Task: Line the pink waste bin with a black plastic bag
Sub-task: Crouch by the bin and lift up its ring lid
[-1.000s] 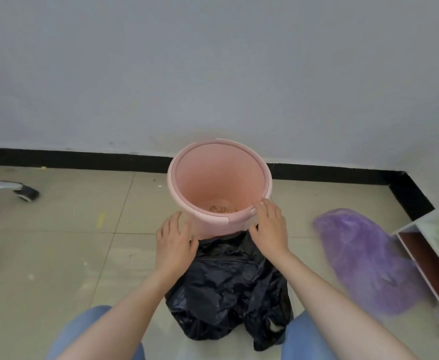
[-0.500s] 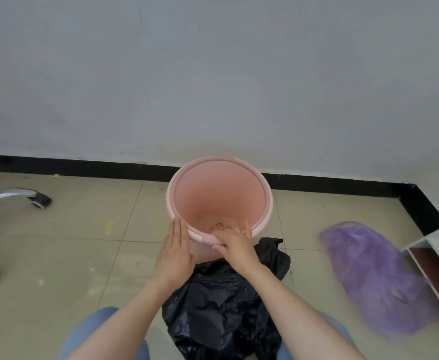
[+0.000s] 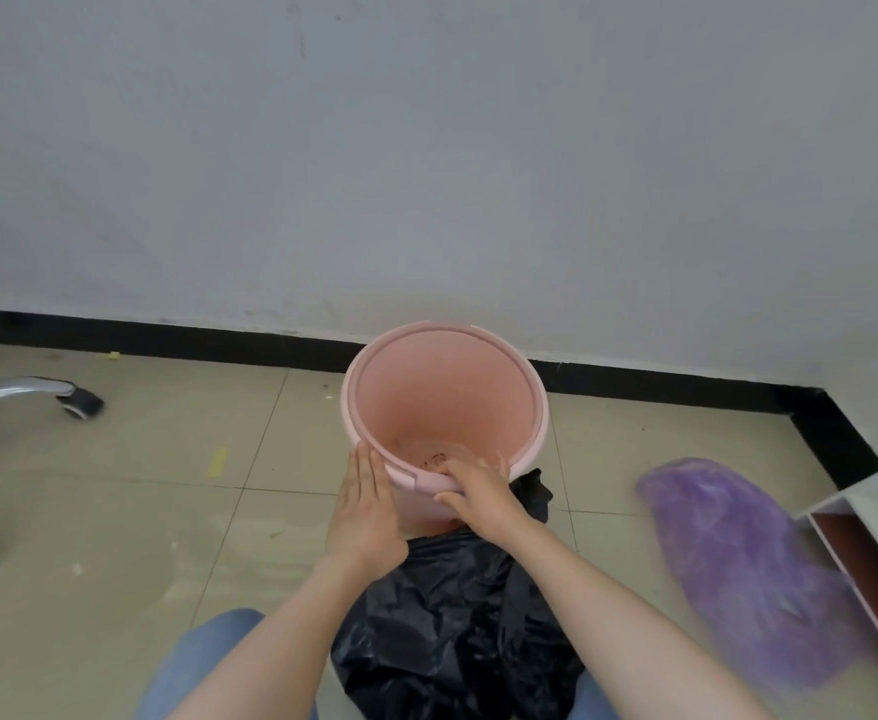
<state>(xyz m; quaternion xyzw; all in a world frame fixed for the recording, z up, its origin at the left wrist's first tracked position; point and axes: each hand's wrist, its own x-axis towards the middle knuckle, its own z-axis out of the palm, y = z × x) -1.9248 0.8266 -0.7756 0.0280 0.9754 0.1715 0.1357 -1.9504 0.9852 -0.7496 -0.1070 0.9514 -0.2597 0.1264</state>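
Note:
The pink waste bin stands on the tiled floor near the wall, its inside bare pink plastic with a separate rim ring around the top. My left hand lies flat against the bin's near left side, fingers straight. My right hand grips the near rim, fingers hooked over the ring and thumb below it. A crumpled black plastic bag lies on the floor between my knees, right behind the bin's base and partly under my forearms.
A purple bag lies on the floor to the right, beside a white and brown shelf unit. Chair legs with casters reach in from the left. A black skirting board runs along the wall.
My right hand moved from the bin's right side to the near rim and closed on it. My left hand slid up flat against the bin. The view tilted upward.

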